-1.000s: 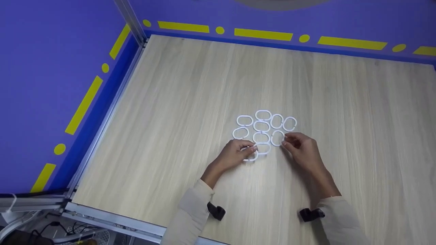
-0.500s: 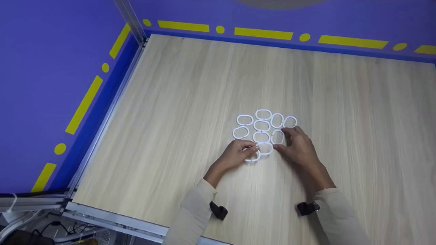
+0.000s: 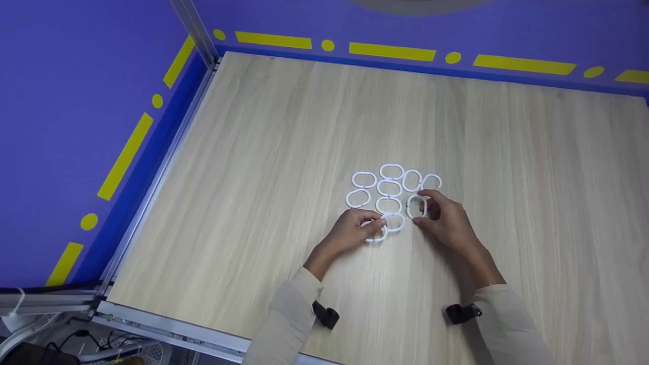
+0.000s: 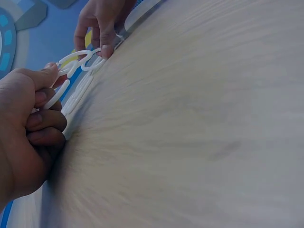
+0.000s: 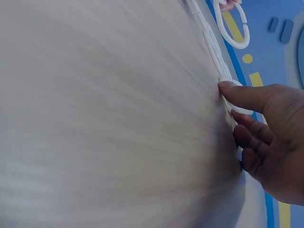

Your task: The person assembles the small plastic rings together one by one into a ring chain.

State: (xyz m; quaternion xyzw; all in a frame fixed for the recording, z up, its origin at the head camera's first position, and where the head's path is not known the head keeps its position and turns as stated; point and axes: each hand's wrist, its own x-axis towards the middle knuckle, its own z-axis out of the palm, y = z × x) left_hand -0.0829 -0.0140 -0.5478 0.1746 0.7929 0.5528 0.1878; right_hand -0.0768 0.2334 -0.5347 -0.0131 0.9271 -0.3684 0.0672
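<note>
Between thumb and forefinger, my left hand (image 3: 350,232) pinches a white oval shower curtain ring (image 3: 375,240). A second ring (image 3: 403,223) hangs linked to it; in the left wrist view this linked ring (image 4: 73,55) is held above the table. My right hand (image 3: 450,218) grips another loose ring (image 3: 425,208) at its far and near ends, thumb on the near side. That ring has a small gap on its left side. In the right wrist view, the thumb and fingers of my right hand (image 5: 275,137) partly hide it.
Several more white rings lie flat beyond the hands, among them a middle ring (image 3: 389,197), a left ring (image 3: 358,190) and a far right ring (image 3: 431,175), partly behind the right hand. The wood-grain table (image 3: 284,152) meets blue walls (image 3: 101,101) at the back and left.
My right hand has moved from the loose ring's right edge to grip it at both ends. The ring has shifted slightly right, away from its neighbours. The left hand stays almost still.
</note>
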